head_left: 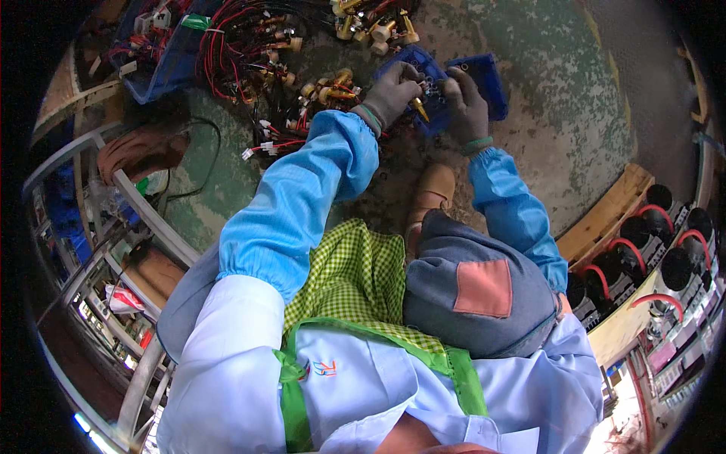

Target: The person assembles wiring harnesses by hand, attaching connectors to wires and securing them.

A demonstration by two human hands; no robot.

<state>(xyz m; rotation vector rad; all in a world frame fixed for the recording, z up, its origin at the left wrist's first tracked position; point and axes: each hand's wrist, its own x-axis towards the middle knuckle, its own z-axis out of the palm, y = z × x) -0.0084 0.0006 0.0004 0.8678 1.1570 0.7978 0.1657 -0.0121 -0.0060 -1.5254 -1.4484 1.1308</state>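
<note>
My left hand [390, 95], in a grey glove, is closed around a brass fitting with a pointed tip [420, 110] that sticks out below the fingers. My right hand [466, 108], also gloved, has its fingertips drawn together at the edge of the blue bins; what they pinch, if anything, is too small to make out. Small metal parts lie in the left blue bin [412, 54], partly hidden by my hands. A second blue bin [497, 89] stands against it on the right. Brass fittings with wires [333, 92] are heaped on the floor beside my left hand.
Bundles of red and black wires [219, 53] spread across the floor at the far left, near a large blue crate [162, 64]. More brass fittings [378, 32] lie beyond the bins. A metal frame [151, 216] stands left; a wooden board [609, 212] and black round-topped devices [677, 266] are right.
</note>
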